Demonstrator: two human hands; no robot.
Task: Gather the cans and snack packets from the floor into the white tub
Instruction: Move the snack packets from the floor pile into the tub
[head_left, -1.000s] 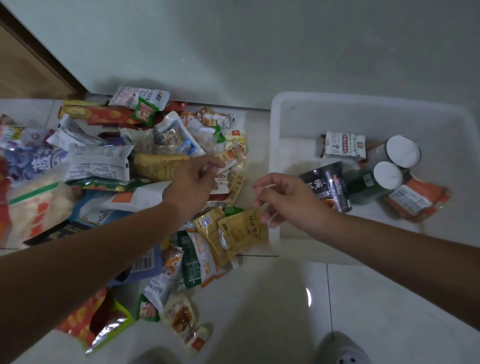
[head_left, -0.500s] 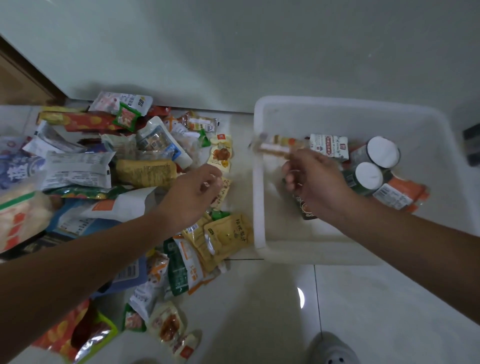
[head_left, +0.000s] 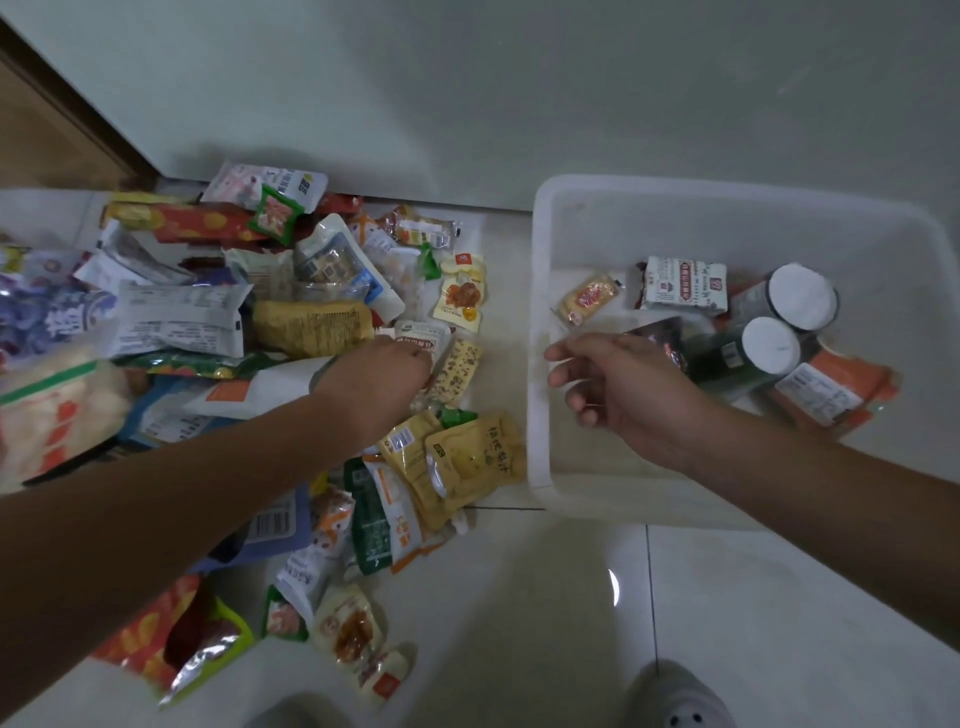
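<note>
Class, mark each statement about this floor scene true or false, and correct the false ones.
1. The tub stands right of the pile of packets. True.
2. Two cans lie in the tub. True.
3. The right hand holds a packet. False: it is open and empty, above the tub.
4. The left hand is in the tub. False: it reaches into the pile.
5. A yellow packet lies in the tub. True.

A heap of snack packets (head_left: 311, 322) lies on the floor (head_left: 519, 623) at left, just beside a tub (head_left: 540, 291) at right near the wall (head_left: 519, 93) behind, with two cans (head_left: 771, 345) lying in the tub's right part among a few packets.
</note>
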